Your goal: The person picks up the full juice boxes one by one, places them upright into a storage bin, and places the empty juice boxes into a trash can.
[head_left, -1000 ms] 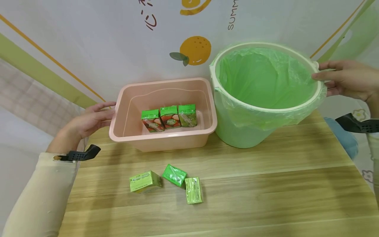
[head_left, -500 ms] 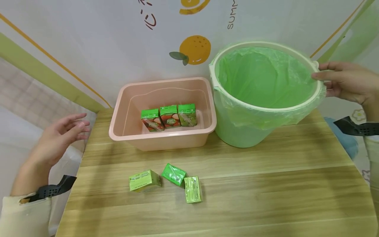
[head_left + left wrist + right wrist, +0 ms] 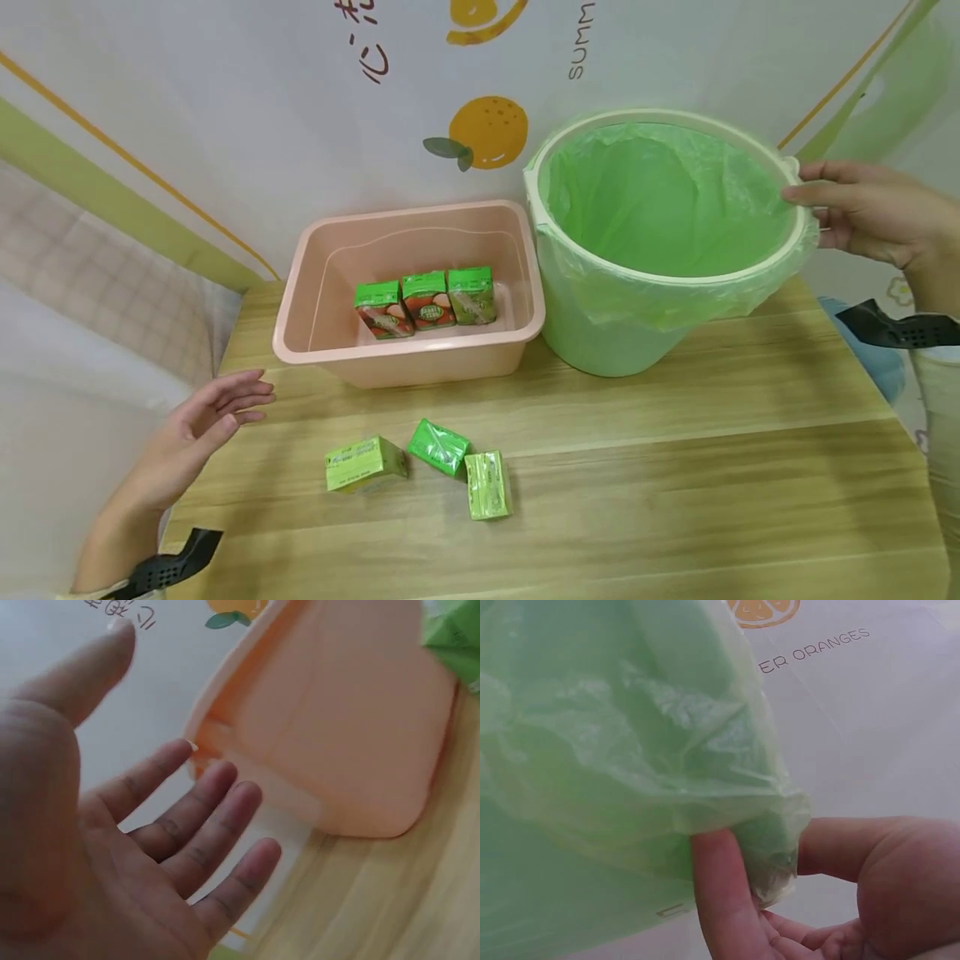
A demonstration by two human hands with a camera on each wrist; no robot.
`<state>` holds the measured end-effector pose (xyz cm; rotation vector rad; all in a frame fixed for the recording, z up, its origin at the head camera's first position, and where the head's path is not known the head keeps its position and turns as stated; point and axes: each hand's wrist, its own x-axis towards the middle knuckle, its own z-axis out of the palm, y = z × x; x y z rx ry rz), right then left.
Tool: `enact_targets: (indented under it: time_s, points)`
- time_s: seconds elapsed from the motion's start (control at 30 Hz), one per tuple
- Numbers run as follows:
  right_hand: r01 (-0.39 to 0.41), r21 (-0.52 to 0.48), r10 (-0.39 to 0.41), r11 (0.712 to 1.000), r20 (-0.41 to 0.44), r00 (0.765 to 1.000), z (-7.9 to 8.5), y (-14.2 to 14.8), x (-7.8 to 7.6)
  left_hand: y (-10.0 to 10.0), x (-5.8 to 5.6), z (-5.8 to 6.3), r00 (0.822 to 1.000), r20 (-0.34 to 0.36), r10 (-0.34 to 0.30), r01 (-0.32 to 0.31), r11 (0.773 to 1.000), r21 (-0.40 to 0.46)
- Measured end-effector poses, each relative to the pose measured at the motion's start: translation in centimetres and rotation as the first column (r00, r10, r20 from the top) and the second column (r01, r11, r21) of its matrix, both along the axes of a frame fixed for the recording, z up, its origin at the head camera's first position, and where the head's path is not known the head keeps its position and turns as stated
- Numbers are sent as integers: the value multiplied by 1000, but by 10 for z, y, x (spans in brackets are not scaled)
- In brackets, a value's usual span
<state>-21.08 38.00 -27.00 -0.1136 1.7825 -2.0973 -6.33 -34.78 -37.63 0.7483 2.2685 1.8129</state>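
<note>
My left hand (image 3: 187, 442) hovers over the table's left edge with fingers loosely extended, holding nothing. In the left wrist view its palm and fingers (image 3: 225, 825) show in front of the pink tub (image 3: 352, 727). At the right, my right hand (image 3: 877, 208) grips the rim of the green trash bin (image 3: 607, 333), thumb on top and fingers outside. The right wrist view shows a finger (image 3: 724, 892) against the green bag liner (image 3: 592, 750) there. Three juice boxes (image 3: 427, 300) stand in the pink tub (image 3: 420, 364), left of the bin.
On the wooden table (image 3: 675, 500) lie three more small boxes: a yellow-green one (image 3: 365, 463), a bright green one (image 3: 440, 447) and a light green one (image 3: 487, 486). A white curtain (image 3: 225, 100) printed with oranges hangs right behind the tub and bin.
My left hand has left the pink tub's left rim, swung out to the left, then come down and back toward the table. The right hand stays on the bin's rim.
</note>
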Motion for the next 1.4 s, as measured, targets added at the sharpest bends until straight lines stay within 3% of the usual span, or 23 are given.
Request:
enact_targets:
  time_s: [0.17,0.27,0.4,0.53,0.73,0.93,1.13,1.4]
  points:
    - [-4,4,4,1000,-11,1000,1,-1,0,17,14,-27,997,-60,-57,65,988,141]
    - [6,5,-6,1000,-15,1000,1,-1,1,29,19,-41,992,-84,-91,105,978,179]
    - [18,1,-18,1000,-14,1000,0,-1,2,46,24,-57,986,-96,-133,149,972,180]
    - [23,-10,-23,1000,-10,1000,-1,-2,3,59,32,-71,992,-65,-112,121,981,149]
    - [28,-21,-28,999,-2,1000,-1,-3,4,75,37,-82,999,27,-31,29,998,63]
    - [23,-27,-22,999,4,1000,0,-3,3,88,37,-92,997,81,-12,6,997,72]
    - [13,-41,-13,999,-3,1000,-1,-3,4,93,34,-102,993,107,50,-54,998,43]
    - [16,-64,-17,998,-4,1000,-2,-3,3,93,36,-101,986,158,54,-60,998,30]
